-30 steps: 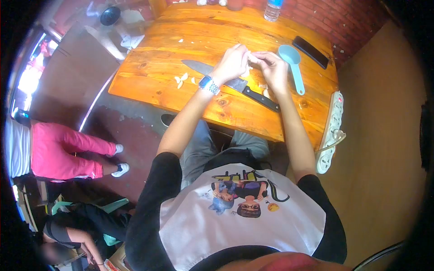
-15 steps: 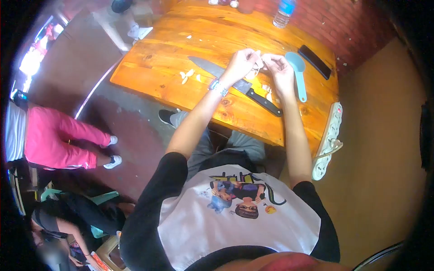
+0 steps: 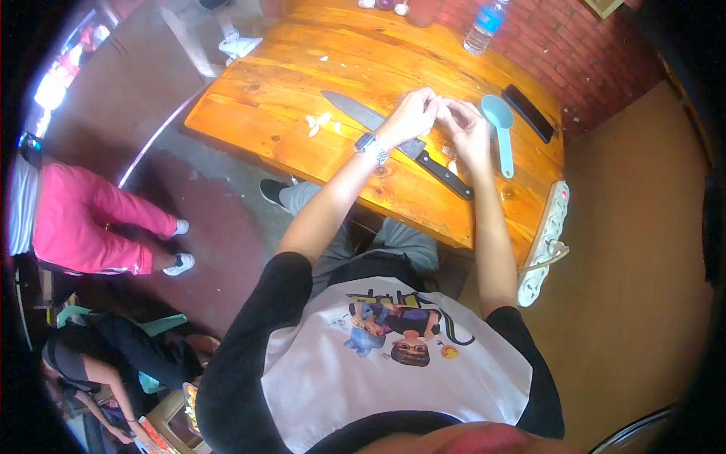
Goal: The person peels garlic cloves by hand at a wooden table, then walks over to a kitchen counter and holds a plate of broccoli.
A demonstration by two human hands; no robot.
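Observation:
My left hand (image 3: 412, 119), with a watch on its wrist, and my right hand (image 3: 466, 132) meet above the wooden table (image 3: 272, 98). The fingers of both are pinched together around something small and pale that I cannot make out. Below them lies a knife (image 3: 446, 175), its blade pointing to the far left and its black handle near my right wrist. White garlic cloves (image 3: 314, 129) sit left of the blade. More pale pieces (image 3: 451, 165) lie between the handle and my right hand. A light-blue scoop (image 3: 497, 113) rests just right of my right hand.
A black phone (image 3: 528, 113) and a water bottle (image 3: 485, 27) stand or lie toward the back right. A white power strip (image 3: 544, 244) runs along the table's right edge. Two people are at the left, one in pink trousers (image 3: 91, 219), one lower down in dark clothes (image 3: 140, 348).
The whole view has shifted, so the table items appear slightly lower and to the right. My hands stay close together, with their fingers slightly rearranged.

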